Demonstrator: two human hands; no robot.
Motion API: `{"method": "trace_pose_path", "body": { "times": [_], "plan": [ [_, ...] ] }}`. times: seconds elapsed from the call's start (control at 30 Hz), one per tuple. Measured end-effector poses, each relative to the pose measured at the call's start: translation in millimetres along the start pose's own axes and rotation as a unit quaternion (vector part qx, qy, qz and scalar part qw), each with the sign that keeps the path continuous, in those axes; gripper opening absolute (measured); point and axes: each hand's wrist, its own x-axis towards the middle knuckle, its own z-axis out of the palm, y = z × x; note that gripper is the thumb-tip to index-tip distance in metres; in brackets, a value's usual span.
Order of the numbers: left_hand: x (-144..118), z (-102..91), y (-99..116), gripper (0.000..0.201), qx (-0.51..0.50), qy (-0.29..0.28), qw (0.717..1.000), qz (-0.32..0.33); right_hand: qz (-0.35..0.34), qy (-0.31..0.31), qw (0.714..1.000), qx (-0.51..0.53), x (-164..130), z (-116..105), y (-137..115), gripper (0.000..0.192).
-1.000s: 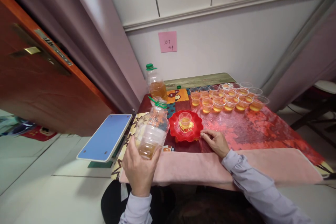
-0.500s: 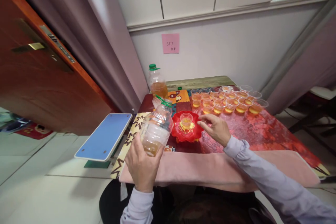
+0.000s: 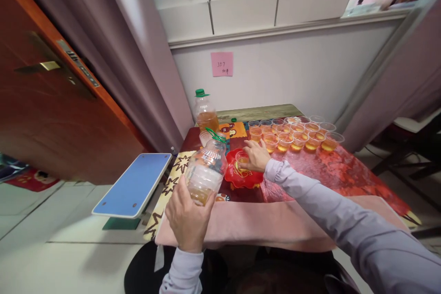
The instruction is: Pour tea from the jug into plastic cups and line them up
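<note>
Plastic cup (image 3: 242, 158) with a little amber liquid stands on the red scalloped plate (image 3: 237, 177), at the plate's far edge. The right hand (image 3: 254, 155) has its grip closed around this cup. Left of the plate, the left hand (image 3: 188, 219) grips a large clear bottle (image 3: 205, 171), tilted, amber liquid low inside. Beyond the plate on the desk (image 3: 330, 170), rows of filled cups (image 3: 296, 133); a green-capped bottle (image 3: 204, 111) stands behind the plate.

Head view, forward-down, near table (image 3: 344, 179)
</note>
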Motion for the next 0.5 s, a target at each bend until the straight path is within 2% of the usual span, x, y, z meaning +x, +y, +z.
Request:
{"method": "trace_pose_path", "body": {
  "times": [0.23, 0.37, 0.5],
  "plan": [
    [-1, 1.1, -2, 0.099, 0.002, 0.001, 1.000, -0.005, 0.013, 0.009, 0.999, 0.043, 9, -12, 6, 0.055],
    [-2, 1.2, -2, 0.098, -0.003, 0.001, 1.000, -0.004, 0.048, 0.061, 0.995, 0.070, 24, -30, 28, 0.054],
    [-2, 1.9, -1, 0.098, -0.008, -0.004, 1.000, -0.008, 0.102, 0.103, 0.988, 0.053, 41, -43, 58, 0.056]
  ]
}}
